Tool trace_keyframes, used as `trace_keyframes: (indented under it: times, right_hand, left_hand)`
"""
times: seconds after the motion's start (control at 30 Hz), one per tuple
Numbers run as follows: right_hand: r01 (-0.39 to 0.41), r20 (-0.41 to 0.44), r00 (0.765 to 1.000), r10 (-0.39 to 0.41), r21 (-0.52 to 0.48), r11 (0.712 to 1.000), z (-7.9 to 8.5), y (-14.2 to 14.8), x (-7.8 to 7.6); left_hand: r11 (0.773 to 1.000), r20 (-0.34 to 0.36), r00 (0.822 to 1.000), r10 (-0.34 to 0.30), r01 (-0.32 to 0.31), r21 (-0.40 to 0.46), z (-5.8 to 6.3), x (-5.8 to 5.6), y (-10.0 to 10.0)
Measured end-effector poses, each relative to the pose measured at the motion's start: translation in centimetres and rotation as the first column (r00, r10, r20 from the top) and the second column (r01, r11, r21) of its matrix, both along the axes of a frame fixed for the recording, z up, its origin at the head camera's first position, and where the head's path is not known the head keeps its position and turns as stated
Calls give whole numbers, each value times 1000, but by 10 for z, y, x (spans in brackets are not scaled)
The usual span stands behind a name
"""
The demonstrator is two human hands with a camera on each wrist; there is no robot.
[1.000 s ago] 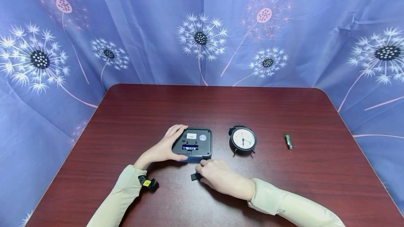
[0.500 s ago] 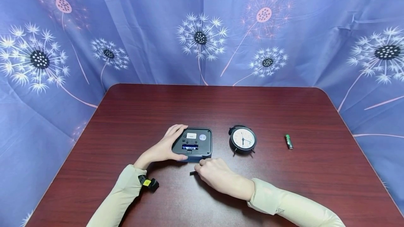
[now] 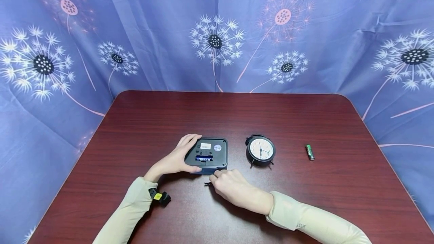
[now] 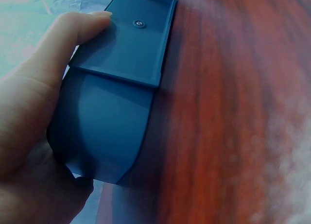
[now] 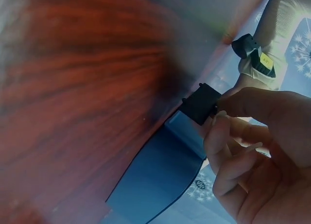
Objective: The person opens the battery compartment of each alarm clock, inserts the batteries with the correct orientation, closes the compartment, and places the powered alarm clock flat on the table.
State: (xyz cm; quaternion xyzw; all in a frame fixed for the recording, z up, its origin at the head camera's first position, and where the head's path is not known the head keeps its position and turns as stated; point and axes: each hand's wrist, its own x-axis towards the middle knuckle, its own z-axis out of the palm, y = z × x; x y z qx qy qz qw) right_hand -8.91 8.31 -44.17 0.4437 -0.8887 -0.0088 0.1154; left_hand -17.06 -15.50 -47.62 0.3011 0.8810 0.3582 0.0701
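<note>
A dark rectangular device, seemingly a clock (image 3: pixel 219 158), lies with its back up in the head view. Its back carries two stickers and an uncovered battery slot with a blue battery (image 3: pixel 204 158) inside. My left hand (image 3: pixel 174 160) grips its left end, fingers at the far edge and thumb (image 4: pixel 95 25) on the near side. Just in front of the near right corner, my right hand (image 3: pixel 234 190) pinches a small black battery cover (image 5: pixel 199 104) between thumb and fingertips. In the right wrist view the cover's little tabs stick out. Its surface is partly hidden by the fingers.
A round black alarm clock (image 3: pixel 260 150) with a white dial lies face up to the right of the device. Farther right is a loose green battery (image 3: pixel 310 152). Everything rests on a dark red wooden table (image 3: pixel 162 119), with a blue dandelion-print cloth (image 3: pixel 152 29) behind.
The battery cover has turned in my right fingers, from its broad side showing to nearly edge-on, with its tabs now visible. My left hand and the device have stayed put.
</note>
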Motion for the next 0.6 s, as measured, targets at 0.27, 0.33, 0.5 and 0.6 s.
trace_keyframes:
  times: [0.27, 0.33, 0.5, 0.6]
  right_hand:
    - [-20, -32, 999, 17, -101, 995, 2, 2, -3]
    - [-22, -25, 1000, 19, -124, 992, 4, 2, -4]
    - [-23, 12, 1000, 25, -148, 989, 7, 4, -6]
    - [-20, 30, 999, 25, -154, 988, 10, 4, -7]
  left_hand:
    - [1000, -2, 1000, -6, 6, 8, 0, -1, 0]
    - [1000, -4, 1000, -6, 7, 10, 0, -1, 0]
    - [1000, -4, 1000, -8, 8, 3, -1, -1, -1]
    - [1000, -3, 1000, -11, 11, 6, -1, 0, -1]
